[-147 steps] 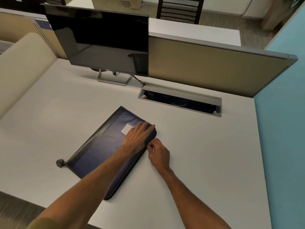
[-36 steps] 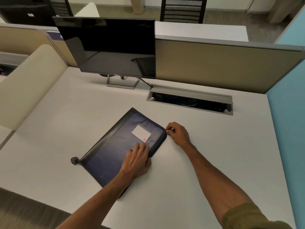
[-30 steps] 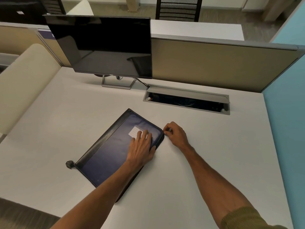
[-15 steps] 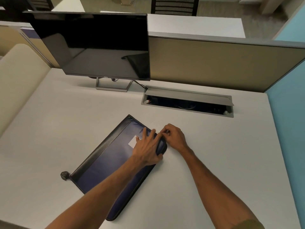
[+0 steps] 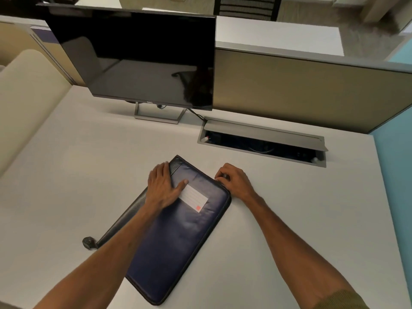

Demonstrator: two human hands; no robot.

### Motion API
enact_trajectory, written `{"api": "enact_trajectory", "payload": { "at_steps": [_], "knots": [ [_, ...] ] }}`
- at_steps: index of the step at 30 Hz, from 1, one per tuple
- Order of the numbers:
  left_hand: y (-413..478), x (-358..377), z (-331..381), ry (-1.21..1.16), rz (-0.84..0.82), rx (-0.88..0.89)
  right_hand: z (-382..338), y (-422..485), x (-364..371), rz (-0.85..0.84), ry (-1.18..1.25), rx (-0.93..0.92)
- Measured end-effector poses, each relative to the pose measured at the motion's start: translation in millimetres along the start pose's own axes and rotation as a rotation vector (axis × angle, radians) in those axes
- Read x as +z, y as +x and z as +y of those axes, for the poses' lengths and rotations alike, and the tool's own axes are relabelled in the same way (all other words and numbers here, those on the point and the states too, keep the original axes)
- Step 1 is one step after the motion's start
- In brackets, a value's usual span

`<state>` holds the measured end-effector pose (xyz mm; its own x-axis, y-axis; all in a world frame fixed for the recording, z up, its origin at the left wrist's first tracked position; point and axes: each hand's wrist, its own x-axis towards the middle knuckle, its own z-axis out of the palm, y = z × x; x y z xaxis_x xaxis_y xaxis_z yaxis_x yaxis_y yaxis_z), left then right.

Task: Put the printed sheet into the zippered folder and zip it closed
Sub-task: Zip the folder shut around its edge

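The dark blue folder (image 5: 178, 230) lies flat and slanted on the white table (image 5: 78, 175), in front of the monitor (image 5: 138, 56). The left hand (image 5: 161, 188) rests on its far left part with the fingers straight and spread, the thumb beside the white label (image 5: 194, 196). The right hand (image 5: 234, 180) is at the far right edge, its fingers curled and pinching the small zip pull (image 5: 224, 176)

One wide-angle view, worn on the person's head, faces forward and steeply down onto the surface (image 5: 89, 175). The left hand (image 5: 161, 188) and right hand (image 5: 234, 180) at the folder (image 5: 178, 241) sit close, mid-frame; the monitor (image 5: 138, 59) stands at the far side.
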<state>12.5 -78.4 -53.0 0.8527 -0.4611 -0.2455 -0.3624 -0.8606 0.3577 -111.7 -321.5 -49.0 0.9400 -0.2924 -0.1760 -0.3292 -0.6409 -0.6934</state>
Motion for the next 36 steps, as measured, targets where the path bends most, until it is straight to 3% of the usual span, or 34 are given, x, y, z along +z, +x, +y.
{"api": "enact_trajectory", "payload": {
  "at_steps": [4,11,27,36],
  "knots": [
    [-3,1,-8,-0.171,0.018,0.023,-7,16,5,0.003,0.003,-0.027],
    [-2,7,-19,-0.261,0.068,0.057,-28,56,15,-0.031,0.018,-0.092],
    [5,20,-33,-0.245,0.095,0.096,-81,125,51,-0.057,0.007,-0.134],
    [-1,22,-35,-0.124,0.036,0.130,-89,104,49,-0.011,-0.035,-0.004]
  ]
}}
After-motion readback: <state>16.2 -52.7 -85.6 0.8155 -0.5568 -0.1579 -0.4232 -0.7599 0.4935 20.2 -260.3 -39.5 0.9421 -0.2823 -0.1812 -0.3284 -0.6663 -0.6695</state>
